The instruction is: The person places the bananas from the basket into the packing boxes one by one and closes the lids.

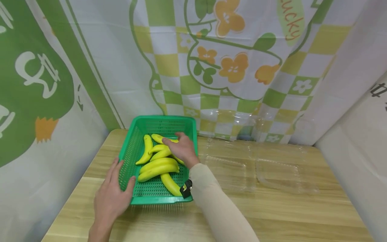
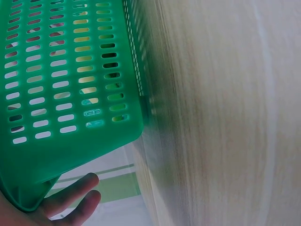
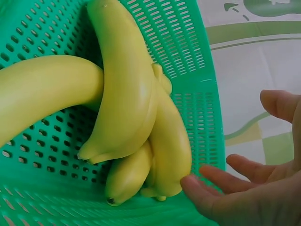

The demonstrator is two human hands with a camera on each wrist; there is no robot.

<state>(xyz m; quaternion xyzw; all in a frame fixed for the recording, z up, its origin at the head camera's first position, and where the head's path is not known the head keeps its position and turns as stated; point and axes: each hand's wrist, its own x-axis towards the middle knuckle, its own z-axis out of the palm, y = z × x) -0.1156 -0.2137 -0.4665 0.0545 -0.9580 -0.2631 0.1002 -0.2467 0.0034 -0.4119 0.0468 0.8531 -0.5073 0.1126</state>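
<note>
A green plastic basket (image 1: 161,200) with slotted walls stands on the table, several yellow bananas (image 1: 158,168) lying inside. My left hand (image 1: 111,198) holds its left rim, the thumb over the edge and the fingers along the outside. In the left wrist view, two fingers (image 2: 75,195) extend past the basket's wall (image 2: 61,84). Over the basket's far right part reaches my right hand (image 1: 181,148), fingers spread and nothing held. In the right wrist view, a fingertip (image 3: 193,186) appears beside the banana pile (image 3: 131,94); whether it touches is unclear.
Two clear plastic trays (image 1: 231,168) with raised lids lie to the right of the basket on the wooden table (image 1: 272,215). A patterned curtain (image 1: 199,60) hangs behind the table. A small black device (image 1: 185,189) sits on my right wrist.
</note>
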